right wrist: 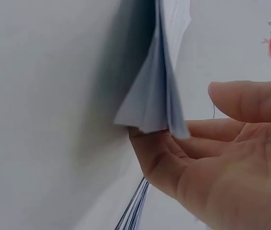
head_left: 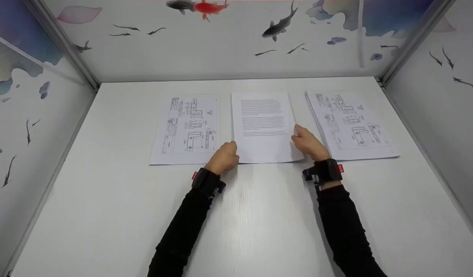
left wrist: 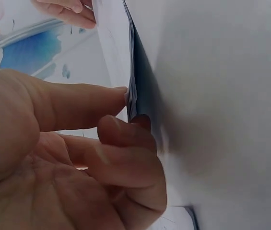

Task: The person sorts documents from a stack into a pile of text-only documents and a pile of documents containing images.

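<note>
A stack of printed paper sheets (head_left: 267, 148) lies in the middle of the table, lines of text on its top sheet. My left hand (head_left: 223, 157) pinches its near left corner; in the left wrist view the thumb (left wrist: 85, 103) presses one face and bent fingers lie against the other. At the stack's right edge is my right hand (head_left: 310, 144). In the right wrist view, loose sheets (right wrist: 149, 96) fan apart at that edge. Fingers of the right hand (right wrist: 212, 148) touch their lower edge from beneath, while the thumb stands apart from the paper.
Left of the middle stack lies paper with technical drawings (head_left: 159, 154). A thicker stack of similar drawings (head_left: 348, 150) lies to the right, close to the right wrist. White panels with painted fish (head_left: 278, 27) enclose the white table (head_left: 259, 231) at the back and sides.
</note>
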`<state>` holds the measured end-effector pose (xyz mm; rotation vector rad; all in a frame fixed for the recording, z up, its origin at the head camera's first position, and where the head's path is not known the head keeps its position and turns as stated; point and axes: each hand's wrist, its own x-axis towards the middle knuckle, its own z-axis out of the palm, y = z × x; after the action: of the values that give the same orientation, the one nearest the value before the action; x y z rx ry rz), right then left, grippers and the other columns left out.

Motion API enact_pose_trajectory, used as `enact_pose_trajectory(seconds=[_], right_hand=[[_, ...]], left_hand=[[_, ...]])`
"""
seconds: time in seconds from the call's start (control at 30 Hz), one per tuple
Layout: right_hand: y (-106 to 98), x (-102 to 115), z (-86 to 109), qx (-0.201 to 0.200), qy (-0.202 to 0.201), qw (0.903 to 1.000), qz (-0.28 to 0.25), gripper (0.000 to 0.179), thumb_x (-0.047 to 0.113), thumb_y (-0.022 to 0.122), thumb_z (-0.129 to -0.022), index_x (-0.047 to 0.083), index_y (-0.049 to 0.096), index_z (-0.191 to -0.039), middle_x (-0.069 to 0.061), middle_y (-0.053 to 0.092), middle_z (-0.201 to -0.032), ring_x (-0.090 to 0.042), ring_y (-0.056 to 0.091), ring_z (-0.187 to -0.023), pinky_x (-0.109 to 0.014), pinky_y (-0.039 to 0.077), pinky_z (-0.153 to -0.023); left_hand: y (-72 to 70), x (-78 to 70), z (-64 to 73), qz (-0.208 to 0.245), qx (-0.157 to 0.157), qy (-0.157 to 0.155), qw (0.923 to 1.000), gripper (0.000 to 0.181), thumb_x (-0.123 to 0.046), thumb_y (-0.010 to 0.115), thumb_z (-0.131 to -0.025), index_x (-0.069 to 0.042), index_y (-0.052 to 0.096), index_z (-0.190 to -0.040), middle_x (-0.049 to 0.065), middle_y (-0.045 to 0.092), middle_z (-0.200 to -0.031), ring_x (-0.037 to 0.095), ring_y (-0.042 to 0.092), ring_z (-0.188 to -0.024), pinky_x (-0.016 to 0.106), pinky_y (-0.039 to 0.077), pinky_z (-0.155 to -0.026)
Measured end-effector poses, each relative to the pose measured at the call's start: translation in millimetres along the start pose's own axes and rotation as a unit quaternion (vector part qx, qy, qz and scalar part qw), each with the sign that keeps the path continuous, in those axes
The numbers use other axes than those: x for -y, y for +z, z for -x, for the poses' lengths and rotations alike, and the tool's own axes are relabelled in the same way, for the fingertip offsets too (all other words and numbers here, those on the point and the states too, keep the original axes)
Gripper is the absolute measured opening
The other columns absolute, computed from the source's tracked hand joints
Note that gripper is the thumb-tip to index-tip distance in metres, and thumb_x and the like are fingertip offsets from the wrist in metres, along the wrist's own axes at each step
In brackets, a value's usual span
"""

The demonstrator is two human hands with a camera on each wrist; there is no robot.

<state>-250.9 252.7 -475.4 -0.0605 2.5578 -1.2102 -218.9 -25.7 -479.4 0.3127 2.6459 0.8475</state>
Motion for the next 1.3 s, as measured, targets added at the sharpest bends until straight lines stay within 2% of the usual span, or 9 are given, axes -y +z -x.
enact_pose_trajectory(seconds=[0.07,0.2,0.33,0.47,0.67,0.87,0.97,1.13,1.3], right_hand=[[1,0,-0.6,-0.005,-0.005,0.9999,0.010,0.011,0.008,0.036,-0.101,-0.002,0.040,-0.098,-0.015,0.042,-0.097,-0.031,0.043,-0.092,-0.035,0.034,-0.076],[2,-1,-2.9,-0.013,-0.009,0.9998,0.007,0.013,0.010,0.036,-0.102,0.001,0.037,-0.093,-0.010,0.037,-0.089,-0.028,0.041,-0.086,-0.033,0.033,-0.072],[1,-2,-4.9,-0.007,-0.001,0.9999,-0.009,0.024,0.011,0.033,-0.104,-0.008,0.042,-0.117,-0.025,0.048,-0.120,-0.035,0.045,-0.113,-0.042,0.039,-0.096],[1,-2,-5.4,-0.004,0.005,0.9997,-0.025,0.036,0.012,0.033,-0.104,-0.009,0.038,-0.132,-0.030,0.034,-0.149,-0.040,0.033,-0.136,-0.053,0.028,-0.114],[0,-3,-5.4,0.001,0.004,0.9993,-0.037,0.047,0.014,0.034,-0.104,-0.006,0.031,-0.146,-0.027,0.025,-0.157,-0.039,0.021,-0.147,-0.052,0.019,-0.120],[-8,-5,-0.2,-0.019,0.018,0.9986,-0.045,0.058,0.021,0.037,-0.105,0.001,0.016,-0.156,-0.023,0.018,-0.161,-0.040,0.018,-0.148,-0.053,0.021,-0.119],[-15,-8,3.6,-0.047,0.010,0.9979,-0.042,0.054,0.020,0.041,-0.105,0.002,0.027,-0.153,-0.023,0.029,-0.157,-0.040,0.026,-0.145,-0.053,0.026,-0.117],[-32,-16,9.5,-0.124,-0.011,0.9919,-0.027,0.048,0.016,0.049,-0.102,0.000,0.041,-0.146,-0.023,0.042,-0.149,-0.039,0.037,-0.139,-0.052,0.032,-0.113],[-53,-31,21.1,-0.205,0.029,0.9756,0.072,0.054,0.020,0.057,-0.098,-0.005,0.043,-0.144,-0.029,0.045,-0.144,-0.047,0.042,-0.133,-0.059,0.035,-0.108]], left_hand=[[-0.2,0.5,0.3,-0.011,-0.005,-0.004,0.9999,0.027,0.000,0.049,-0.093,0.010,0.056,-0.117,0.022,0.060,-0.111,0.029,0.050,-0.089,0.042,0.047,-0.084],[-0.2,1.0,1.3,-0.024,-0.012,-0.017,0.9995,0.026,0.000,0.049,-0.093,0.008,0.057,-0.117,0.021,0.060,-0.111,0.028,0.051,-0.090,0.043,0.048,-0.085],[0.7,0.8,2.9,-0.023,-0.014,-0.017,0.9995,0.026,0.000,0.049,-0.093,0.008,0.057,-0.116,0.022,0.060,-0.111,0.029,0.053,-0.090,0.045,0.049,-0.085],[1.8,1.8,3.5,-0.020,-0.024,-0.009,0.9995,0.026,0.000,0.050,-0.092,0.008,0.058,-0.114,0.022,0.060,-0.109,0.029,0.053,-0.088,0.045,0.049,-0.084],[2.5,2.9,3.6,-0.031,-0.041,-0.008,0.9986,0.027,-0.004,0.050,-0.094,0.008,0.059,-0.117,0.023,0.059,-0.112,0.030,0.055,-0.091,0.045,0.050,-0.086],[1.6,-1.8,3.8,-0.033,-0.065,0.007,0.9973,0.042,-0.008,0.054,-0.096,0.005,0.050,-0.136,0.028,0.054,-0.127,0.037,0.057,-0.112,0.049,0.048,-0.097],[2.6,-2.4,3.7,-0.028,-0.070,0.036,0.9965,0.046,-0.009,0.055,-0.096,0.002,0.048,-0.141,0.024,0.057,-0.127,0.033,0.057,-0.115,0.046,0.048,-0.097],[3.7,-1.6,2.7,0.008,-0.076,0.077,0.9941,0.038,-0.014,0.057,-0.097,-0.003,0.058,-0.133,0.013,0.065,-0.104,0.022,0.058,-0.091,0.035,0.050,-0.078],[-0.1,-3.9,2.6,0.046,-0.086,0.121,0.9878,0.034,-0.017,0.058,-0.097,-0.004,0.061,-0.129,0.008,0.067,-0.090,0.018,0.057,-0.077,0.031,0.047,-0.069]])
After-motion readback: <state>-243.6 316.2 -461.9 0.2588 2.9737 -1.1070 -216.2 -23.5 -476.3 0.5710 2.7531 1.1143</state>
